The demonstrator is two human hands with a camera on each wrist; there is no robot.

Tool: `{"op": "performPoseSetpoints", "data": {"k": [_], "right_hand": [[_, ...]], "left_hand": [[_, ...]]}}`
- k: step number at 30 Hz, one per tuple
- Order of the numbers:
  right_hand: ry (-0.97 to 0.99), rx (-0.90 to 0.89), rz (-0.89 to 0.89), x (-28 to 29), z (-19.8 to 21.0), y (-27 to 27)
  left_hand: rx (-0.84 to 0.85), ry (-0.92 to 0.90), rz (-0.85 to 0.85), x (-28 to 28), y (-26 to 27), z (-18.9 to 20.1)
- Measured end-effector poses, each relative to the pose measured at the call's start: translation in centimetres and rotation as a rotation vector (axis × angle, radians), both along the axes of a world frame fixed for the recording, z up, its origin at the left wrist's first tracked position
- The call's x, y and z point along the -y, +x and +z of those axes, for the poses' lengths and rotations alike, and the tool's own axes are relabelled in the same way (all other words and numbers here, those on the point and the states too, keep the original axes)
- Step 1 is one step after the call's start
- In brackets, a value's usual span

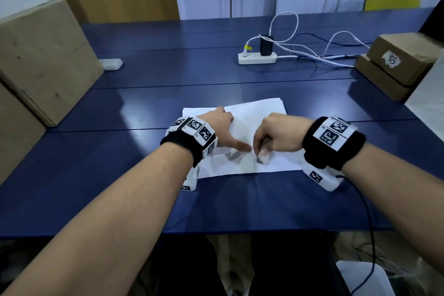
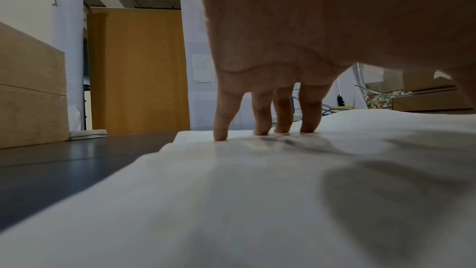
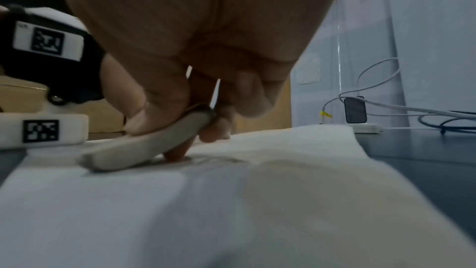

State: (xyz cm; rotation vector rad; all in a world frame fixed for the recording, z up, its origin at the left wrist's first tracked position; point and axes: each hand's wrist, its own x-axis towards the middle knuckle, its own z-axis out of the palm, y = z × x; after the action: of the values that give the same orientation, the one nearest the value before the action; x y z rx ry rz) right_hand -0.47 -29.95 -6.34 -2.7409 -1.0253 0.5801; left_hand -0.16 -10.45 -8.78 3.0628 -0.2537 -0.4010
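Far left of the paper (image 1: 264, 109) stands a big box (image 1: 36, 55). The left hand (image 1: 219, 125) is on the paper's left part, fingers (image 2: 221, 121) straight and spread, tips pressing the sheet. The paper lies flat on the blue surface (image 1: 144, 103). The eraser (image 1: 263, 159) touches the paper near its front edge, pinched by the right hand (image 1: 276, 134), thumb and fingers curled round it. A power strip (image 1: 257, 57) sits behind the paper, small boxes (image 1: 396, 60) to its right.
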Motion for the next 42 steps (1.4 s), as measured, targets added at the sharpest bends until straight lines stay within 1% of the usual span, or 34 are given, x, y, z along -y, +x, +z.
{"op": "performPoseSetpoints", "data": {"k": [4,5,7,9,10,13,14,15,18,19,20,21,23,24,25,26,29,30,31,34,35,36,39,40,41,42], "right_hand": [[0.041,0.262,-0.119,-0.2,-0.1,1.4],[0.049,0.258,-0.115,-0.2,-0.1,1.5],[0.058,0.109,-0.054,0.0,0.0,1.0],[0.017,-0.024,0.006,0.1,0.0,0.2],[0.008,-0.016,0.006,0.1,-0.1,0.1],[0.025,0.206,-0.090,0.4,-0.3,1.1],[0.035,0.233,-0.112,0.5,-0.2,1.4],[0.039,0.207,-0.105,0.7,-0.3,1.5],[0.012,-0.018,0.002,1.2,0.1,0.5],[-0.013,-0.064,0.020,1.3,0.2,0.1],[-0.016,-0.059,0.017,1.3,0.1,0.1],[0.003,-0.006,-0.006,1.4,-0.1,0.3],[0.048,0.156,-0.088,1.5,-0.4,1.3],[0.070,0.203,-0.120,1.5,-0.4,1.6],[0.077,0.212,-0.129,1.6,-0.5,1.8],[0.074,0.181,-0.123,1.6,-0.4,1.8],[0.012,0.010,-0.057,1.9,-0.3,0.8],[-0.002,0.000,-0.049,1.8,-0.3,0.5],[0.012,0.026,-0.066,1.8,-0.4,0.6],[0.047,0.214,-0.177,1.9,-0.4,1.4],[0.049,0.233,-0.183,1.9,-0.4,1.6],[0.057,0.196,-0.165,2.1,-0.3,1.5],[0.018,-0.025,-0.059,2.1,0.0,0.2],[0.004,-0.039,-0.051,2.1,0.0,0.0],[0.018,-0.001,-0.062,2.0,-0.1,0.1],[0.038,0.077,-0.091,1.9,-0.1,0.5]], "left_hand": [[-0.002,0.008,0.001,0.1,-0.1,0.1],[-0.001,0.008,0.002,0.1,-0.1,0.1],[0.000,0.003,0.003,0.0,0.0,0.0],[-0.005,-0.001,0.004,0.0,0.0,0.0],[-0.006,-0.002,0.004,-0.1,0.0,0.0],[-0.007,0.000,0.005,0.0,0.0,0.0],[-0.004,0.001,0.008,0.0,0.0,0.0],[-0.003,0.002,0.008,0.0,0.0,0.0],[0.001,0.002,0.004,0.0,0.1,0.0],[0.001,0.002,0.004,0.0,0.0,0.0],[0.001,-0.001,0.005,0.0,0.0,0.0],[0.000,-0.003,0.006,0.0,0.0,0.0],[0.003,-0.005,0.006,0.1,-0.1,0.0],[0.002,-0.006,0.008,0.1,-0.1,0.0],[0.001,-0.006,0.010,0.1,-0.2,0.0],[0.002,-0.005,0.010,0.1,-0.1,0.1],[0.004,0.004,0.009,0.1,-0.1,0.0],[0.003,0.005,0.011,0.1,-0.1,0.0],[0.002,0.006,0.013,0.2,-0.1,-0.1],[-0.003,0.003,0.022,0.5,-0.1,0.0],[-0.007,0.000,0.027,0.5,-0.1,0.0],[-0.009,-0.002,0.029,0.6,-0.1,0.0],[-0.020,-0.001,0.037,0.6,0.1,0.1],[-0.024,0.004,0.042,0.8,0.1,0.2],[-0.027,0.012,0.047,1.0,0.1,0.3],[-0.027,0.023,0.049,1.2,0.0,0.4]]}}
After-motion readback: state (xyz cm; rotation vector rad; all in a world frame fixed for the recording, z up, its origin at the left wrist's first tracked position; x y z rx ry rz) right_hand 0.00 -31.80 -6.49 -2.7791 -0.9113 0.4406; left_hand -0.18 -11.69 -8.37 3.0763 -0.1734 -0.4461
